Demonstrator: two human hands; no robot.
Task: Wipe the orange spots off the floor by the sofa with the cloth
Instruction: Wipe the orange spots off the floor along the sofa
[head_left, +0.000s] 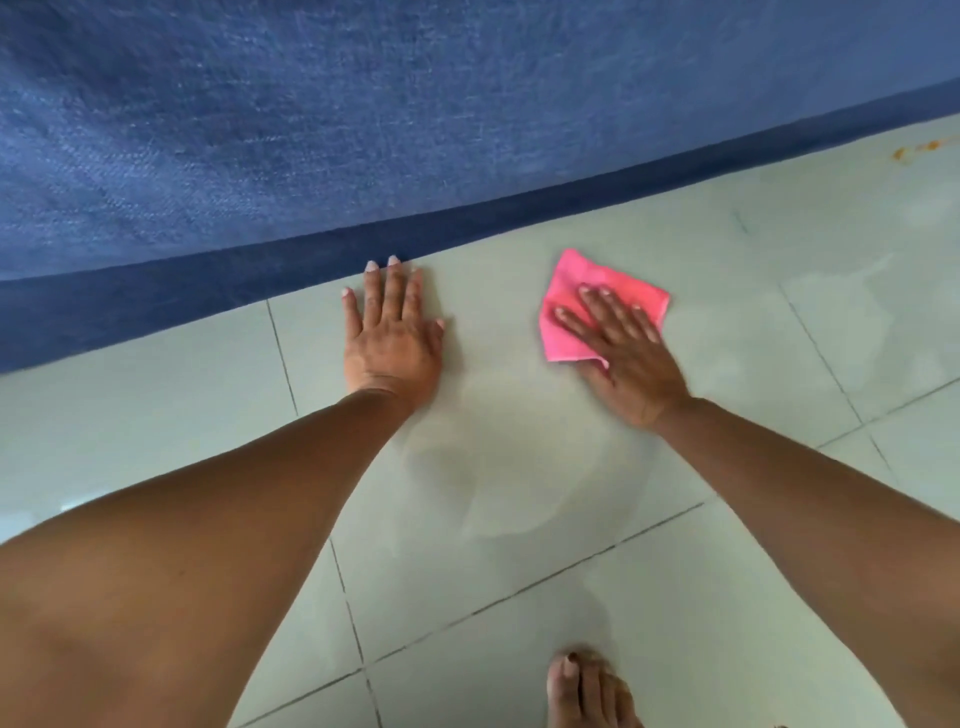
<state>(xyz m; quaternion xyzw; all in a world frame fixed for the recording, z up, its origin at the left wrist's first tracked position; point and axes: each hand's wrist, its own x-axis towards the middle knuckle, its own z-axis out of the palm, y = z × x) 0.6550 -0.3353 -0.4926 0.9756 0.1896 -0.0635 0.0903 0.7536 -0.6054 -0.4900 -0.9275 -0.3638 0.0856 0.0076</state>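
The right hand presses flat on the cloth, near the sofa; the left hand lies open, bracing on the floor. Cloth looks thin, light, limp: palm pressure suits it. Spots, apparently orange, lie far right along the sofa.

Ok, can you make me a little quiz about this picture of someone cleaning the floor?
1. True or false: the right hand presses flat on the pink cloth.
2. What does the left hand rest on? A) the bare tiled floor B) the cloth C) the top of the blue sofa
3. Fill in: the orange spots still on the floor lie far to the ____ of the cloth.

Key: 1 true. 2 A. 3 right.
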